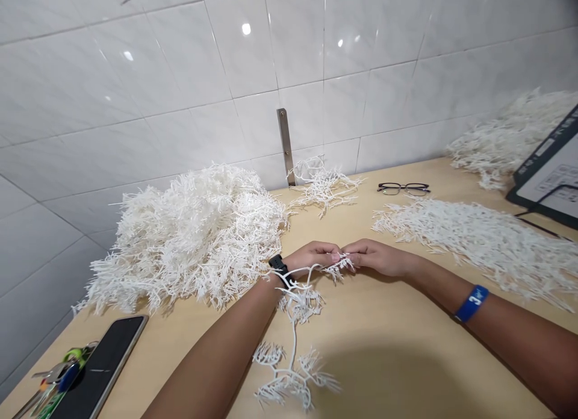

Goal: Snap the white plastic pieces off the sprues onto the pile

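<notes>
My left hand (315,255), with a dark watch (280,268) on its wrist, pinches the end of a white branched plastic sprig (293,304). The sprig trails down across the watch and hangs toward me, its lower cluster lying on the table. Opposite it, my right hand (374,256) has its fingers closed on the same sprig's small tips, close against my left fingertips. A blue band (472,303) circles my right forearm. What lies between the fingertips is partly hidden.
A large heap of white sprigs (194,238) stands left, a smaller bunch (325,187) behind. Loose white pieces (478,241) spread right, near glasses (403,189), a dark box (551,172) and another pile (515,133). A phone (103,365) and keys (58,374) lie front left. A tiled wall (180,100) closes the back.
</notes>
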Motion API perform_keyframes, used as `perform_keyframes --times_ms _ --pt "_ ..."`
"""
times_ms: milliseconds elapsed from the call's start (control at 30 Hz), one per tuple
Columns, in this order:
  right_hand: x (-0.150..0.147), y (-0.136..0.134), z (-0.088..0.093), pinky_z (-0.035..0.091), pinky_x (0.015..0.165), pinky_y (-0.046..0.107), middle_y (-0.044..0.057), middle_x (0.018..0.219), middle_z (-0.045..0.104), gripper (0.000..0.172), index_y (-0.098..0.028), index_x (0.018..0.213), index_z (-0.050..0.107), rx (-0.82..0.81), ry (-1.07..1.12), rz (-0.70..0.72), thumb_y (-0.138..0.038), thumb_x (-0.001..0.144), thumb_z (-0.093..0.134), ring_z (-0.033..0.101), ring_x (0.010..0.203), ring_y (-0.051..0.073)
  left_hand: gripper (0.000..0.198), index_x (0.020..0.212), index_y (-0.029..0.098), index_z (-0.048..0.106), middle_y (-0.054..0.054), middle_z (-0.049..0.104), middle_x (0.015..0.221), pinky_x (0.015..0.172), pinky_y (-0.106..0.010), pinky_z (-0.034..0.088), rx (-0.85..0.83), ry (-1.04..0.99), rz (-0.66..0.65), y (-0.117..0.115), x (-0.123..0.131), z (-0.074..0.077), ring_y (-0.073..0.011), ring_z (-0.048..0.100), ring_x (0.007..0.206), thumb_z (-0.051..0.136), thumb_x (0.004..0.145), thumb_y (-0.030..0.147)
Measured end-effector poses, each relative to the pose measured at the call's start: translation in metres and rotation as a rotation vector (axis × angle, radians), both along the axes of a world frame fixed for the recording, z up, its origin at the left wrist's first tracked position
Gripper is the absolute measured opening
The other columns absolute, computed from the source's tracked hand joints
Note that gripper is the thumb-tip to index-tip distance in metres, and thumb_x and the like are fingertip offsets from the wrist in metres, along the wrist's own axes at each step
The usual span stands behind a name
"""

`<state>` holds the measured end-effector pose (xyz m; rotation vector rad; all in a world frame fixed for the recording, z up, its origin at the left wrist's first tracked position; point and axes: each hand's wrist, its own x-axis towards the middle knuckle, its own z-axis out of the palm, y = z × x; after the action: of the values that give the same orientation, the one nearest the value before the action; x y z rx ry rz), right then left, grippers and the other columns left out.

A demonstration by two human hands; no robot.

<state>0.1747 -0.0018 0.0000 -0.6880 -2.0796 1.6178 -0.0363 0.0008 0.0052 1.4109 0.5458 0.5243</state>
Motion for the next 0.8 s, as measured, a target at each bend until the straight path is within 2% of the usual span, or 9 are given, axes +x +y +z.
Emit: perform_keyframes --times_ms 233,367,433,533,600,667,733,800 --pt "-0.001 0.000 -0.007 0.034 0.066 0.029 0.003 0.069 0.053 0.041 -0.013 0.072 0.057 -0.054 0.056 0.040 -0.048 0.092 0.052 0.045 0.066 0.013 0.035 0.066 0.011 0.059 -0.004 0.056 0.069 0.067 -0.027 0.037 -0.141 -0.121 -0.032 -0.002 0.000 -0.001 -0.0125 0.051 0.067 0.079 0.064 0.040" --pt "0.003 -0.001 -0.006 0.037 0.066 0.031 0.003 0.068 0.052 0.042 -0.014 0.072 0.057 -0.128 0.135 0.024 -0.052 0.089 0.053 0.046 0.065 0.015 0.035 0.074 0.011 0.064 -0.009 0.063 0.081 0.070 -0.029 0.041 -0.229 -0.201 -0.057 -0.004 -0.007 -0.003 -0.0163 0.058 0.074 0.081 0.062 0.038" --pt "0.007 0.001 -0.003 0.039 0.065 0.031 0.002 0.068 0.050 0.042 -0.017 0.069 0.054 -0.140 0.205 -0.100 -0.054 0.088 0.054 0.047 0.064 0.015 0.037 0.077 0.010 0.064 -0.012 0.064 0.088 0.071 -0.030 0.044 -0.272 -0.222 -0.030 -0.004 -0.011 -0.003 -0.0193 0.061 0.080 0.081 0.060 0.038" --pt "0.018 0.009 0.002 0.037 0.059 0.030 0.000 0.063 0.045 0.044 -0.020 0.062 0.044 0.010 0.232 -0.492 -0.055 0.088 0.050 0.042 0.059 0.015 0.037 0.078 0.011 0.061 -0.011 0.065 0.085 0.071 -0.029 0.046 -0.322 -0.196 0.066 -0.004 -0.012 -0.004 -0.0184 0.062 0.078 0.080 0.064 0.038" --pt "0.027 0.017 0.006 0.031 0.055 0.028 -0.001 0.057 0.039 0.047 -0.021 0.057 0.039 0.198 0.059 -0.777 -0.054 0.088 0.048 0.037 0.056 0.014 0.037 0.077 0.011 0.058 -0.009 0.064 0.081 0.070 -0.028 0.046 -0.324 -0.203 0.140 -0.004 -0.009 -0.004 -0.0152 0.062 0.072 0.080 0.066 0.038" --pt "0.037 0.024 0.007 0.025 0.053 0.028 -0.002 0.052 0.033 0.048 -0.021 0.053 0.035 0.372 -0.249 -0.955 -0.052 0.087 0.049 0.033 0.054 0.014 0.038 0.077 0.011 0.057 -0.007 0.063 0.079 0.070 -0.028 0.046 -0.309 -0.222 0.197 -0.003 -0.005 -0.004 -0.0138 0.061 0.070 0.080 0.066 0.038" --pt "0.046 0.028 0.009 0.021 0.053 0.029 -0.002 0.048 0.032 0.049 -0.021 0.050 0.032 0.464 -0.538 -1.017 -0.050 0.084 0.052 0.032 0.051 0.014 0.038 0.077 0.011 0.057 -0.006 0.062 0.077 0.070 -0.029 0.046 -0.290 -0.218 0.236 -0.003 -0.001 -0.005 -0.0132 0.060 0.068 0.081 0.065 0.038" --pt "0.050 0.029 0.010 0.020 0.052 0.029 -0.001 0.047 0.037 0.049 -0.021 0.050 0.034 0.499 -0.701 -1.039 -0.052 0.081 0.055 0.033 0.050 0.014 0.039 0.076 0.011 0.056 -0.004 0.060 0.072 0.068 -0.028 0.046 -0.253 -0.208 0.272 -0.003 0.003 -0.006 -0.0113 0.058 0.063 0.081 0.065 0.039"
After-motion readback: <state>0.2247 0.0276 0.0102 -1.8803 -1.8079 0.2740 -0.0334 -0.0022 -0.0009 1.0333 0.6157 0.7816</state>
